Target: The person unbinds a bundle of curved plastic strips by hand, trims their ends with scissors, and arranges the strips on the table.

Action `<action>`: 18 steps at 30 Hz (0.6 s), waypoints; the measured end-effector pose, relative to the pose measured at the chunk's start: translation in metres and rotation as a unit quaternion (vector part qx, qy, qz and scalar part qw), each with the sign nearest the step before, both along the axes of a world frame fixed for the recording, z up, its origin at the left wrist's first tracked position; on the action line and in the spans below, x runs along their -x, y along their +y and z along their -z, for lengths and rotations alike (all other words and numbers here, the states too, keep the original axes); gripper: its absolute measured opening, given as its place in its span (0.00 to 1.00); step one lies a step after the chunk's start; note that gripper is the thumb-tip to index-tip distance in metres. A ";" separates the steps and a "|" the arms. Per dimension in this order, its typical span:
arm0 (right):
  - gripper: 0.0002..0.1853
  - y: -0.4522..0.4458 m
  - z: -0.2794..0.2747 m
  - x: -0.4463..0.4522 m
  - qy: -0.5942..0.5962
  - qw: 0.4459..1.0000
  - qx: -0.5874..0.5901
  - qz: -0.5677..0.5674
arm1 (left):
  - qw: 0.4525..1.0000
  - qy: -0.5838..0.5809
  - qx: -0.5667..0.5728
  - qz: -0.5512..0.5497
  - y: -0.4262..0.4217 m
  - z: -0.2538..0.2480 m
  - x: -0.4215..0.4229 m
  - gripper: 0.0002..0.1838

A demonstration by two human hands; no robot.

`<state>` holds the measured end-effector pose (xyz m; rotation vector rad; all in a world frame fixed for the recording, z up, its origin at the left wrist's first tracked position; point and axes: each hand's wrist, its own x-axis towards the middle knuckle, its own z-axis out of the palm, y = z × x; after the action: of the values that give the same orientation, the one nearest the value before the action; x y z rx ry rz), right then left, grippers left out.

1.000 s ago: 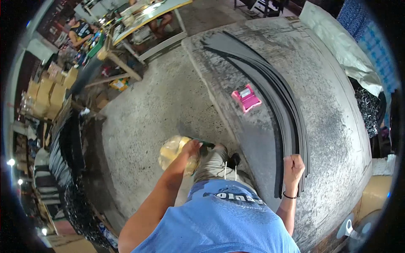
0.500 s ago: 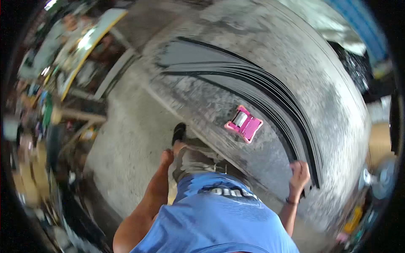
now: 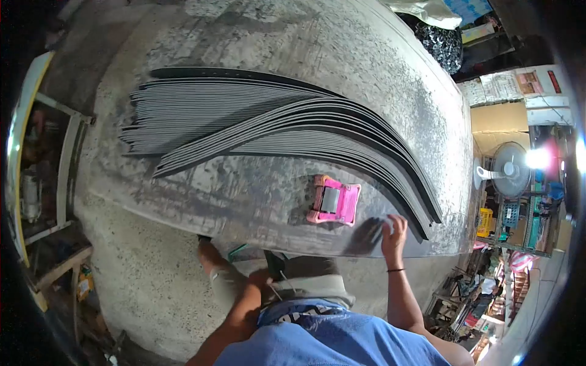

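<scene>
My right hand [image 3: 395, 236] hovers at the near edge of the table, fingers apart and slightly curled, holding nothing. Just beyond it are the right-hand ends of a fanned stack of long, flat, black strips with grey edges [image 3: 262, 139], which look like belts. They curve across the tabletop, one bundle crossing over the others. Left of that hand lies a pink frame with a silvery roller-like part [image 3: 332, 200]. My left hand [image 3: 260, 280] is low by my waist, beside a dark green piece [image 3: 276, 265]; its fingers are mostly hidden.
The worn grey table [image 3: 256, 232] spans the view. A fan [image 3: 510, 168] stands beyond its right end, near cardboard [image 3: 500, 119] and shelves with baskets [image 3: 511, 213]. Shiny black plastic [image 3: 436, 46] is at the far right. A metal frame [image 3: 67, 171] stands on the left.
The view has turned, so the table now lies more straight across. My right hand has come away from the strip ends toward the near edge and its fingers have spread. My left hand is nearer my waist.
</scene>
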<state>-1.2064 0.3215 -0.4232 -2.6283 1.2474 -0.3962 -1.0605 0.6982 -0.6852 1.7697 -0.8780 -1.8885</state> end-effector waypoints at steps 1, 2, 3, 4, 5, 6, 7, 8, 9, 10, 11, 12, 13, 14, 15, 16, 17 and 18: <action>0.19 0.008 0.015 0.011 0.012 1.000 -0.004 0.016 | 0.976 0.033 0.134 -0.169 0.025 -0.067 -0.011 0.23; 0.20 0.020 0.028 0.014 0.024 0.999 -0.006 0.038 | 0.977 0.042 0.140 -0.156 0.018 -0.053 -0.006 0.23; 0.22 0.028 0.038 0.015 0.023 0.998 0.011 0.049 | 0.978 0.046 0.153 -0.133 0.020 -0.044 0.000 0.23; 0.24 0.034 0.043 0.016 0.023 0.997 0.034 0.064 | 0.978 0.052 0.173 -0.107 0.001 -0.022 -0.003 0.23; 0.24 0.038 0.038 0.012 0.025 0.997 0.026 0.070 | 0.976 0.058 0.197 -0.078 -0.027 -0.006 -0.010 0.23; 0.24 0.039 0.032 0.007 0.025 0.997 0.017 0.077 | 0.972 0.063 0.221 -0.049 0.013 0.018 0.016 0.24; 0.25 0.040 0.029 0.006 0.025 0.997 0.016 0.078 | 0.967 0.066 0.243 -0.020 -0.023 0.036 -0.007 0.24; 0.25 0.040 0.028 0.005 0.020 0.997 0.014 0.075 | 0.962 0.064 0.266 0.006 -0.014 0.050 0.003 0.24; 0.26 0.040 0.026 0.004 0.028 0.996 0.022 0.078 | 0.956 0.059 0.286 0.029 0.018 0.072 0.020 0.24; 0.26 0.041 0.024 0.002 0.033 0.996 0.027 0.078 | 0.950 0.050 0.305 0.051 0.029 0.086 0.019 0.24; 0.26 0.040 0.023 0.001 0.029 0.996 0.027 0.079 | 0.943 0.036 0.321 0.073 0.007 0.092 0.005 0.25; 0.26 0.040 0.021 0.000 0.021 0.996 0.035 0.074 | 0.937 0.019 0.335 0.094 -0.014 0.088 -0.001 0.25; 0.26 0.040 0.021 0.002 0.022 0.996 0.037 0.075 | 0.930 -0.002 0.349 0.114 -0.064 0.080 -0.018 0.25; 0.26 0.040 0.022 0.002 0.021 0.996 0.039 0.076 | 0.921 -0.025 0.363 0.135 -0.042 0.088 -0.032 0.25; 0.26 0.041 0.021 0.002 0.001 0.994 0.051 0.092 | 0.911 -0.046 0.379 0.155 -0.065 0.086 -0.049 0.25; 0.25 0.041 0.020 0.003 0.013 0.995 0.053 0.088 | 0.900 -0.067 0.394 0.173 -0.064 0.093 -0.057 0.25; 0.25 0.041 0.021 0.003 0.026 0.995 0.053 0.082 | 0.889 -0.088 0.408 0.189 -0.122 0.085 -0.076 0.26; 0.25 0.042 0.022 0.004 0.006 0.994 0.057 0.095 | 0.879 -0.110 0.415 0.207 -0.107 0.089 -0.085 0.26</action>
<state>-1.2101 0.3636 -0.4455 -2.6165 1.5275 -0.4978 -0.9752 0.5911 -0.7743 1.3026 -1.9183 -1.1779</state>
